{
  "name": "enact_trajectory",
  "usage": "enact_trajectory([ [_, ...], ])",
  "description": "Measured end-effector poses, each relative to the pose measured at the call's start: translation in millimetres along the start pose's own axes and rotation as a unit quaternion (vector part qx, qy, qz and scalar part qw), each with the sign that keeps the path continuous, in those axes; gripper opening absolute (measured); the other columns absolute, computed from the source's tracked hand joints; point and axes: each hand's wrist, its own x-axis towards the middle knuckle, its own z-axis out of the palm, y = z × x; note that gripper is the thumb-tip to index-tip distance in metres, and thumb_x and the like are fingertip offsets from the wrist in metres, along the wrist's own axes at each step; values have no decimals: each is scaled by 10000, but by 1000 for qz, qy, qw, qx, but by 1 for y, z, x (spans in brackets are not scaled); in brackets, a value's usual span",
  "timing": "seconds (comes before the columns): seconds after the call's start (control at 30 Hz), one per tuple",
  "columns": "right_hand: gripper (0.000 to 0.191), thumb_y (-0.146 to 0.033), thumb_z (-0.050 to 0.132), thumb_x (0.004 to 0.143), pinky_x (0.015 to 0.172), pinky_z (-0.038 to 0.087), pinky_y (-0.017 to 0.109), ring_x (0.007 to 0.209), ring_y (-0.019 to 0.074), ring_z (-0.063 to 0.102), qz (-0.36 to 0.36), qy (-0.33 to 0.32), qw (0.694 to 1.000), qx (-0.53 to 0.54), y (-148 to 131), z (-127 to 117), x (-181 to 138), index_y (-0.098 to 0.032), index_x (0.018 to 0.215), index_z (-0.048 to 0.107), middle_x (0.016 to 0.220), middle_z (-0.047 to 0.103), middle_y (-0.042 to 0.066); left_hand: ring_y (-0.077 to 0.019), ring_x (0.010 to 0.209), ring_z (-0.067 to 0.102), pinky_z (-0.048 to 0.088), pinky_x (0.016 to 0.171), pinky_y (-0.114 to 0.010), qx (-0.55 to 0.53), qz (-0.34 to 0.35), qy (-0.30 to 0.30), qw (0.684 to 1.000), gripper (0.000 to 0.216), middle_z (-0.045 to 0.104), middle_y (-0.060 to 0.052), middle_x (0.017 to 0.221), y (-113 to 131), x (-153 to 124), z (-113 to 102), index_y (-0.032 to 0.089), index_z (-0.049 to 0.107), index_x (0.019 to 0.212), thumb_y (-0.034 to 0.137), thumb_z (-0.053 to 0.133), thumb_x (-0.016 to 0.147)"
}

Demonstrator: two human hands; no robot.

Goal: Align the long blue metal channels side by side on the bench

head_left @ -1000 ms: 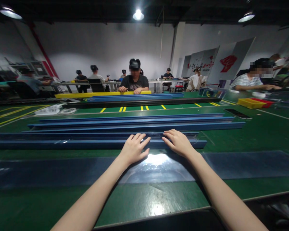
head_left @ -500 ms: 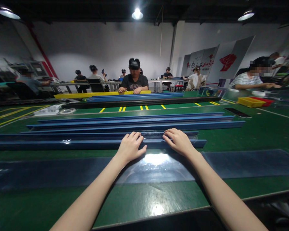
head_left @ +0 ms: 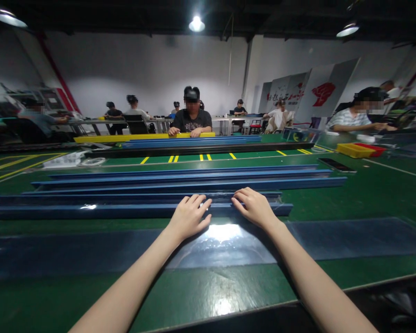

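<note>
Both my hands rest on the nearest of several long blue channel strips [head_left: 90,211] lying across a green table [head_left: 208,286]. My left hand [head_left: 189,216] lies flat, fingers stretched over the strip's near edge. My right hand [head_left: 253,206] lies palm down a little to the right, its fingers curled over the strip's top edge. A long dark glossy sheet [head_left: 350,238] stretches across the table just under my wrists and reflects a ceiling lamp. More blue strips [head_left: 194,178] lie in parallel rows behind the one I touch.
A person in a dark shirt [head_left: 192,119] sits across the table behind a yellow strip [head_left: 125,137] and more blue and black strips. A yellow tray [head_left: 353,150] and a red one stand at right, near a seated person in stripes [head_left: 353,118]. A phone [head_left: 334,164] lies flat.
My hands have stayed on the near blue strip, shifting only slightly; the view has drifted a little to the right.
</note>
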Motion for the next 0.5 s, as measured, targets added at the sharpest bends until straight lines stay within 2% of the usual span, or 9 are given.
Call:
enact_trajectory([
  [0.2, 347, -319, 334, 880, 663, 383, 234, 757, 146, 567, 59, 27, 995, 73, 18, -4, -1, -184, 715, 608, 769, 635, 40, -230, 995, 493, 382, 781, -343, 3, 34, -15, 999, 356, 557, -97, 1116, 7, 8, -1, 167, 515, 1138, 329, 411, 838],
  [0.5, 279, -360, 412, 787, 719, 411, 281, 801, 197, 598, 200, 86, 970, 112, 97, -11, -25, -193, 738, 631, 827, 671, 65, -214, 948, 499, 368, 761, -336, 3, 79, -32, 996, 331, 558, -87, 1047, 22, 32, 4, 164, 511, 1091, 348, 413, 834],
])
